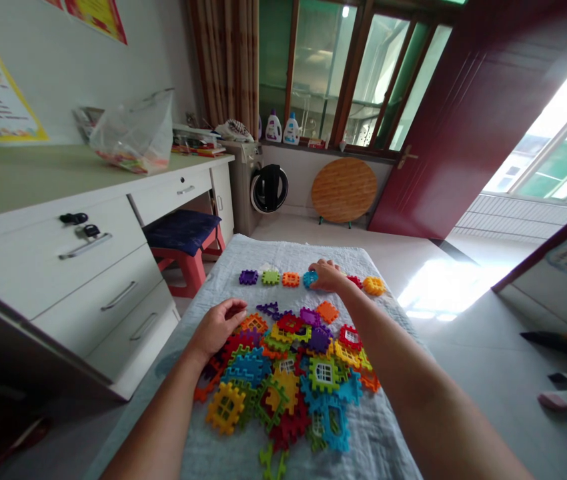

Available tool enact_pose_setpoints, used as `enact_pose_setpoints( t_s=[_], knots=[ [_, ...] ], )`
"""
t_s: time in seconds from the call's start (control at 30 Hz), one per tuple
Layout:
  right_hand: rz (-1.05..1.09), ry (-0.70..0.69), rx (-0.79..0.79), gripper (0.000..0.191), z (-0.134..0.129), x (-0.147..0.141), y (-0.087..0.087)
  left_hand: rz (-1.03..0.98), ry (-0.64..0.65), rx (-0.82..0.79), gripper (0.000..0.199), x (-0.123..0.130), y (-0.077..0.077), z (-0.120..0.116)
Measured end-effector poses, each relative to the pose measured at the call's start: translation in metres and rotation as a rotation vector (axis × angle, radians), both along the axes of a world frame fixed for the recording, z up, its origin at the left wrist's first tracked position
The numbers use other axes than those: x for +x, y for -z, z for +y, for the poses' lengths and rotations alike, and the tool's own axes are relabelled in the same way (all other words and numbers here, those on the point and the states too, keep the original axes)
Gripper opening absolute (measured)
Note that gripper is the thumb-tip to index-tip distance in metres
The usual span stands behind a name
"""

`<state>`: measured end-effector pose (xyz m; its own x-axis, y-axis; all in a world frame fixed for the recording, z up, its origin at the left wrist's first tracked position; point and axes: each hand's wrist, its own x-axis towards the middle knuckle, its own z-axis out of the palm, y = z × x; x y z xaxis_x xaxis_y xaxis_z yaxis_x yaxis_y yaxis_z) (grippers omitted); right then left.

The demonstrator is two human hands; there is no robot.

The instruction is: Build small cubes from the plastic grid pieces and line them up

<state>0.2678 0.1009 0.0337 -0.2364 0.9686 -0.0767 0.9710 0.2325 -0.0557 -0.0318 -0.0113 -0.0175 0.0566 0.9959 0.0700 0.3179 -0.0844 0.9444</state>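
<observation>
Along the far part of the cloth-covered table lies a row of plastic building pieces: purple (248,277), green (270,277), orange (291,279), blue (308,279), red (355,281) and yellow (373,286). My right hand (327,276) has its fingers closed on the blue piece in that row. Nearer to me is a heap of mixed pieces, with a blue one (246,367), a green window piece (324,373) and a yellow one (226,407). At the heap's left edge my left hand (219,327) hovers with curved fingers apart, holding nothing visible.
The cloth (363,433) covers the table. On the left stand a white desk (63,180) with a plastic bag (136,133), and a stool (183,233). Behind are a washing machine (246,183), a round wooden board (344,190) and a red door (458,113).
</observation>
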Motion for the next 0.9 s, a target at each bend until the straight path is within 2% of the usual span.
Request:
enact_pose_setpoints(
  t_s=[0.4,0.7,0.9],
  knots=[
    [-0.037,-0.01,-0.007,0.062,0.009,-0.001,0.002,0.015,0.005,-0.034,0.04,0.002,-0.005,-0.002],
    [-0.02,-0.053,0.018,0.054,0.011,-0.009,0.004,0.009,-0.013,-0.032,0.042,0.003,-0.008,-0.004],
    [0.033,-0.036,0.06,0.069,0.0,-0.003,-0.004,-0.004,-0.011,-0.047,0.045,0.002,-0.006,-0.002]
  ],
)
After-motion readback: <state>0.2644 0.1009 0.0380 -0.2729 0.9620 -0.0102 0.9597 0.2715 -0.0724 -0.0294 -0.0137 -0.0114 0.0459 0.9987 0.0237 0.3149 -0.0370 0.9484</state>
